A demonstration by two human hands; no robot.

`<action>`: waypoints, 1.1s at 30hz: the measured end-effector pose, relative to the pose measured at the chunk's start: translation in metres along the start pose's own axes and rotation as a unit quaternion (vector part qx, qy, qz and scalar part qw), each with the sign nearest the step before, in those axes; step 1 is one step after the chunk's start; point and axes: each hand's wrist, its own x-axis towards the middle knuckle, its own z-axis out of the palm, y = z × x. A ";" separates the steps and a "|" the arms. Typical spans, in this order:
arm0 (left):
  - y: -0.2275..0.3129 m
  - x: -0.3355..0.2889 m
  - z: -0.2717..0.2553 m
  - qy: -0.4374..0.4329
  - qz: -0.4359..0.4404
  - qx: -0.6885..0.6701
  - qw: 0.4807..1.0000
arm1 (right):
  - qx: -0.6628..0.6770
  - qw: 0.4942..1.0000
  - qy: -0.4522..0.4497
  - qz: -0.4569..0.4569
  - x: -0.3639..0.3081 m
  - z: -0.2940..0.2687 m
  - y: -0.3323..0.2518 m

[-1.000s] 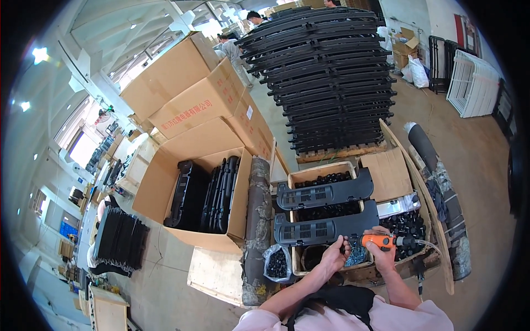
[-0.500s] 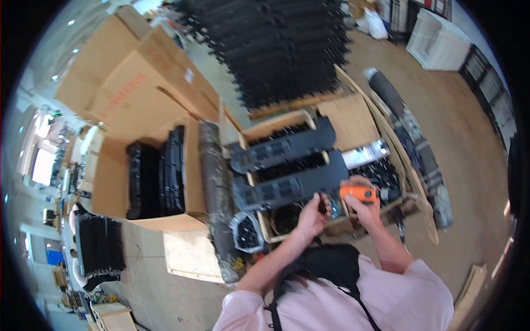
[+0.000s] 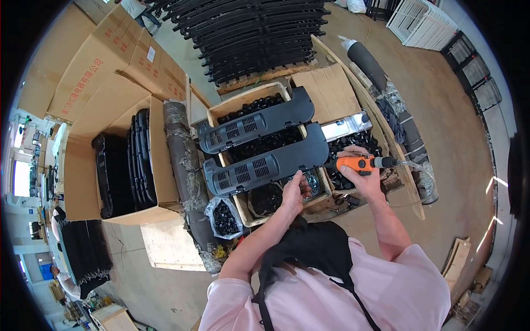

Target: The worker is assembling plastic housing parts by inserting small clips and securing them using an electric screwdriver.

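My right hand (image 3: 359, 179) is wrapped round an orange and black pneumatic screwdriver (image 3: 361, 164). Its front end points left at the right end of the nearer dark grey vented plastic panel (image 3: 287, 160). Whether the tip touches the panel cannot be seen. My left hand (image 3: 295, 193) is closed at that panel's near edge, fingertips by the rim; what they pinch, if anything, is too small to make out. A second similar panel (image 3: 259, 124) lies behind the first. Both rest across wooden bins (image 3: 243, 212) of small black parts.
An open cardboard box (image 3: 160, 193) with several black panels stands left, beside a wrapped roll (image 3: 179, 143). A bag of black parts (image 3: 223, 218) sits by the bins. Behind rises a stack of black slats (image 3: 254, 38). From the tool a clear hose (image 3: 417, 165) runs right.
The view has shifted, so the bench sits further left in the picture. The screwdriver has come up against the nearer panel's right end; my left hand has moved to its near edge.
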 end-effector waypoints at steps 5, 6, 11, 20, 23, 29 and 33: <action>-0.001 0.016 -0.012 0.034 0.077 0.020 0.996 | -0.006 1.000 -0.024 0.013 0.006 0.019 0.002; -0.002 0.021 -0.015 0.040 0.090 0.033 0.995 | -0.007 0.999 -0.028 0.014 0.008 0.023 0.003; -0.003 0.026 -0.014 0.054 0.109 0.045 0.992 | -0.029 0.998 -0.043 0.031 0.014 0.033 0.004; 0.000 0.024 -0.012 0.064 0.106 0.043 0.991 | -0.102 0.991 -0.080 0.026 0.019 0.052 0.000; 0.000 0.024 -0.013 0.049 0.104 0.033 0.993 | -0.147 0.985 -0.085 0.023 0.022 0.057 -0.008; -0.001 0.024 -0.012 0.056 0.107 0.032 0.992 | -0.166 0.980 -0.105 0.021 0.028 0.058 -0.007; 0.000 0.023 -0.011 0.057 0.118 0.034 0.991 | -0.242 0.961 -0.135 0.013 0.032 0.061 -0.005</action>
